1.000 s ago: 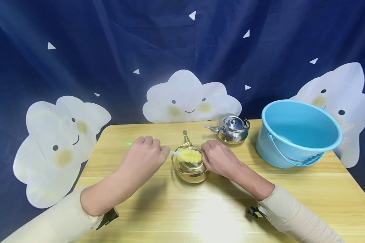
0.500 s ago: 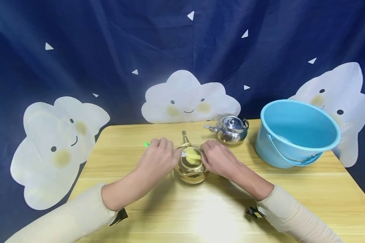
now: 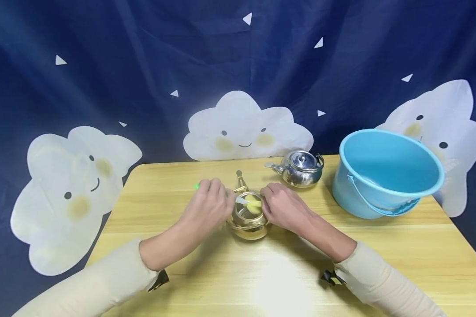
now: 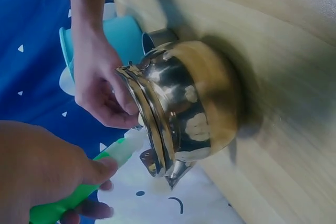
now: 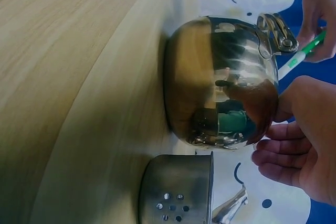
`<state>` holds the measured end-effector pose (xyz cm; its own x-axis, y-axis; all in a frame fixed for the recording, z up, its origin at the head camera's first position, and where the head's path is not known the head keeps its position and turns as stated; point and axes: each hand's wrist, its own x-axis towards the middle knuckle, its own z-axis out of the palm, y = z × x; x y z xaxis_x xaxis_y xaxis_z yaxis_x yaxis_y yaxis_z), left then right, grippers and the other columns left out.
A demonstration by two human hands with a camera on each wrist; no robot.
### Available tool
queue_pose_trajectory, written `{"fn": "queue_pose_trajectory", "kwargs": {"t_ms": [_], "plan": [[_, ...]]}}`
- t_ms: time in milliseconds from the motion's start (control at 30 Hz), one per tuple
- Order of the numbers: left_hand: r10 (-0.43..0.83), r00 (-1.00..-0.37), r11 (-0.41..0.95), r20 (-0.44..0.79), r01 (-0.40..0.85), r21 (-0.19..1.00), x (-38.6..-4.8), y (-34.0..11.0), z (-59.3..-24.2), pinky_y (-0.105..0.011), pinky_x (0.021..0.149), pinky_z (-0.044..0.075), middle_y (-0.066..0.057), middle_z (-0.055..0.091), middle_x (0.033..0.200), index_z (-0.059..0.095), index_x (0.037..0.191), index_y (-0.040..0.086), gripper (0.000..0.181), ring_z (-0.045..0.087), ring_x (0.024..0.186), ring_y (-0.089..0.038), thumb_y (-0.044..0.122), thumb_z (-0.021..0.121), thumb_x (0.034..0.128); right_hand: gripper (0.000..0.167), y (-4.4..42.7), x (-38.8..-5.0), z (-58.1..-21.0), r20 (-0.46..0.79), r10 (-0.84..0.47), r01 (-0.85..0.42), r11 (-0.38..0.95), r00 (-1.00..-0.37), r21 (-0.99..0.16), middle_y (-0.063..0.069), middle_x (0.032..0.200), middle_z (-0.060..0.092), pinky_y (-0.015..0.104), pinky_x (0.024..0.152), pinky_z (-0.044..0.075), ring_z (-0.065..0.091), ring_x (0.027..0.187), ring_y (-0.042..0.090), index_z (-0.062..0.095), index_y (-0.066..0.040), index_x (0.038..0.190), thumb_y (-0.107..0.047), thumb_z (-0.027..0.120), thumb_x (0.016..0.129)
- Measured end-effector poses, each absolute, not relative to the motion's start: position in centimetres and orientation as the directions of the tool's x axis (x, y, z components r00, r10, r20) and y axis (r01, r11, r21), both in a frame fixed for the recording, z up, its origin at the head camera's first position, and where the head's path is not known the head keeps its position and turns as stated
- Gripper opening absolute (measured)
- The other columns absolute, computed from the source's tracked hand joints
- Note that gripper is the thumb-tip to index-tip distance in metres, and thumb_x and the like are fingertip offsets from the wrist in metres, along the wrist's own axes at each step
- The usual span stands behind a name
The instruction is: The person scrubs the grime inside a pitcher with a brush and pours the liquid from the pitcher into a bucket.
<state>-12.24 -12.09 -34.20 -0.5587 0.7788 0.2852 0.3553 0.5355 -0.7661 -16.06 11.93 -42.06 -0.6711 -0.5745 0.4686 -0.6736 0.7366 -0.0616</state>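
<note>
My left hand (image 3: pixel 208 204) grips the green handle (image 4: pixel 65 205) of a cleaning brush. The brush's yellow head (image 3: pixel 254 205) dips into the round mouth of a gold teapot (image 3: pixel 249 232), and its lower end is hidden there. Polished and lidless, the teapot stands upright with its spout facing away from me and its handle folded down beside the mouth. My right hand (image 3: pixel 283 204) holds the teapot's rim on the right side. In the right wrist view the thumb is at the rim and the other fingers are bent beside the pot.
Behind the right hand stands a steel cylinder with holes (image 5: pixel 176 190), hidden from the head view. A silver teapot (image 3: pixel 301 174) with its lid on sits at the back. On the right is a light blue bucket (image 3: pixel 353 189). A dark blue cloud-print curtain (image 3: pixel 150 79) hangs behind the table (image 3: pixel 150 185).
My left hand has moved right, carrying the brush head from over the gold teapot down into its mouth. My right hand stays at the rim.
</note>
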Motion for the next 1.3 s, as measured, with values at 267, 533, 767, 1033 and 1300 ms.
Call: {"fn": "queue_pose_trajectory", "kwargs": {"t_ms": [267,533,767,1033,1300], "plan": [[0.746,-0.611,0.530,0.264,0.306,-0.791,-12.7,-11.7,-34.3,-0.028,0.071,0.042,0.002,0.039,0.064,0.055,0.072,0.014,0.019,0.037,0.066,-0.016,0.000,0.050,0.0839,0.009,11.8,-16.1,-42.0,0.476,-0.576,-0.678,0.733,-0.665,-0.060,0.004,0.079,0.065,0.030,0.067,0.057,0.062,0.073,0.018,0.069,-0.004,0.088,-0.008,0.063,0.093],[0.760,-0.609,0.537,0.229,0.389,-0.749,-12.7,-11.6,-34.4,-0.026,0.065,0.031,0.002,0.037,0.069,0.054,0.076,0.014,0.016,0.032,0.067,-0.015,0.002,0.055,0.0877,0.008,11.8,-16.0,-42.1,0.466,-0.577,-0.673,0.738,-0.670,-0.055,0.006,0.082,0.067,0.032,0.070,0.058,0.064,0.075,0.019,0.071,-0.003,0.091,-0.009,0.065,0.092],[0.803,-0.540,0.542,0.251,0.488,-0.684,-13.2,-12.0,-34.1,-0.028,0.068,0.034,0.001,0.042,0.073,0.055,0.077,0.013,0.015,0.035,0.071,-0.018,0.003,0.055,0.0883,0.010,11.8,-16.1,-42.1,0.480,-0.579,-0.678,0.734,-0.659,-0.045,0.006,0.082,0.067,0.031,0.068,0.057,0.064,0.074,0.019,0.071,-0.003,0.092,-0.009,0.064,0.093],[0.841,-0.481,0.507,0.247,0.543,-0.669,-13.8,-12.4,-33.8,-0.029,0.075,0.038,0.000,0.049,0.080,0.059,0.084,0.014,0.018,0.039,0.077,-0.019,0.005,0.048,0.0953,0.010,11.8,-16.1,-42.2,0.490,-0.573,-0.672,0.740,-0.657,-0.036,0.006,0.082,0.067,0.030,0.067,0.057,0.064,0.074,0.019,0.072,-0.002,0.093,-0.009,0.064,0.092],[0.912,-0.351,0.392,0.215,0.581,-0.713,-14.0,-12.0,-32.8,-0.031,0.089,0.047,-0.002,0.067,0.096,0.068,0.098,0.014,0.012,0.056,0.093,-0.022,0.006,0.061,0.0952,0.009,11.8,-16.1,-42.2,0.500,-0.571,-0.674,0.738,-0.652,-0.037,0.005,0.079,0.065,0.030,0.064,0.056,0.062,0.071,0.018,0.070,-0.003,0.089,-0.010,0.064,0.091]]}}
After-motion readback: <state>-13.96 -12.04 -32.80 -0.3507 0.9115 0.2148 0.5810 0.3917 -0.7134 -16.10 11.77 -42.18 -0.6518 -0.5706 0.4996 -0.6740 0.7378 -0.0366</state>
